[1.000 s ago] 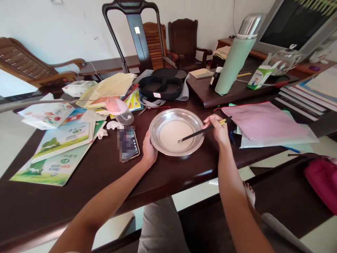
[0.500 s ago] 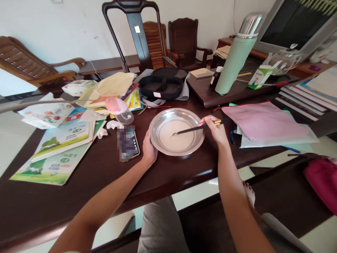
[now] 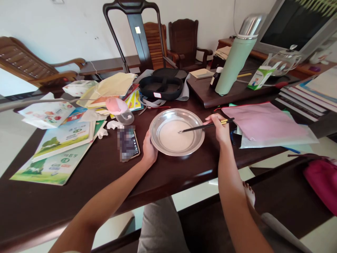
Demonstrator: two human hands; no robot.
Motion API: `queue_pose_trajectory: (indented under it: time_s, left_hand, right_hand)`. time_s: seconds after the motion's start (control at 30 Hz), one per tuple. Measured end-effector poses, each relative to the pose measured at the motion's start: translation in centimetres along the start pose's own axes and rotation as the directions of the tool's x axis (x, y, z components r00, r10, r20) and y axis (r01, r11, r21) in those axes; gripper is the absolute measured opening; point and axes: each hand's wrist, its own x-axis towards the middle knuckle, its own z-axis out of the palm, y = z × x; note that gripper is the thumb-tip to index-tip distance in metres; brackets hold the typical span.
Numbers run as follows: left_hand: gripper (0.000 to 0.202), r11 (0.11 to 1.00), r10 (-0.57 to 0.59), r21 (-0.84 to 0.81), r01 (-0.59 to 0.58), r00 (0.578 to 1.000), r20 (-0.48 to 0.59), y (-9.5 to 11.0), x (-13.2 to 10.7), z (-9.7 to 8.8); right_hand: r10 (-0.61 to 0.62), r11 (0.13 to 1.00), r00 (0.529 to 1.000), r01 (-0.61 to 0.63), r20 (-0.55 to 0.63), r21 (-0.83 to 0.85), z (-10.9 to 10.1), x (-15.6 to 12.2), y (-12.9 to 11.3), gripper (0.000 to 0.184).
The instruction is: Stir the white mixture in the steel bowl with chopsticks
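A round steel pan [image 3: 196, 121] holding a thin white liquid sits on the dark wooden table [image 3: 171, 172] in front of me. My left hand [image 3: 149, 151] grips the pan's left rim. My right hand [image 3: 219, 130] holds a pair of black chopsticks [image 3: 200, 128] at the pan's right side. Their tips dip into the white liquid near the pan's middle.
A phone [image 3: 128, 143] lies just left of the pan, beside a pink-lidded cup [image 3: 119, 109] and picture books [image 3: 61, 140]. A pink folder [image 3: 263, 124] lies to the right. Behind stand a black lunch box [image 3: 160, 86], a green thermos [image 3: 234, 59], stacked books [image 3: 310, 93] and wooden chairs.
The chopstick tips have swung around inside the pan, from lower middle to the left and back toward the middle, with my right hand shifting slightly. My left hand has stayed on the rim.
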Motion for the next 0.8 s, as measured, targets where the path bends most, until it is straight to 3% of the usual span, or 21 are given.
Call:
queue_pose_trajectory:
  time_s: [0.07, 0.2, 0.37, 0.53, 0.6, 0.7, 0.8]
  left_hand:
    - [0.035, 1.0, 0.002, 0.008, -0.002, 1.0, -0.004, 0.04, -0.05, 0.05]
    - [0.037, 1.0, -0.007, 0.001, 0.007, 1.0, 0.003, 0.0, -0.06, 0.02]
    - [0.038, 1.0, 0.004, 0.016, -0.004, 1.0, -0.001, -0.21, 0.08, -0.18]
    - [0.038, 1.0, 0.0, 0.02, 0.0, 1.0, -0.003, -0.33, 0.15, -0.29]
    - [0.039, 1.0, 0.003, 0.019, -0.003, 1.0, 0.0, -0.34, 0.15, -0.29]
    - [0.039, 1.0, 0.004, 0.018, -0.004, 1.0, 0.0, -0.35, 0.15, -0.28]
    - [0.04, 1.0, 0.0, 0.02, 0.0, 1.0, -0.006, -0.39, 0.17, -0.32]
  right_hand:
    - [0.015, 1.0, 1.0, -0.015, 0.013, 0.015, -0.07, -0.04, -0.01, 0.057]
    - [0.049, 0.999, 0.987, -0.051, 0.152, 0.006, 0.16, -0.25, -0.23, 0.057]
    - [0.011, 1.0, 1.0, -0.011, 0.024, -0.009, -0.08, -0.06, -0.11, 0.057]
    - [0.048, 0.999, 0.987, -0.048, 0.153, -0.003, 0.0, -0.24, -0.2, 0.057]
    - [0.041, 0.999, 0.99, -0.04, 0.132, -0.017, 0.05, -0.21, -0.27, 0.057]
    - [0.016, 1.0, 1.0, -0.016, 0.01, -0.012, -0.07, -0.07, -0.21, 0.057]
    - [0.03, 0.999, 0.999, -0.031, 0.045, 0.016, -0.08, -0.15, -0.17, 0.058]
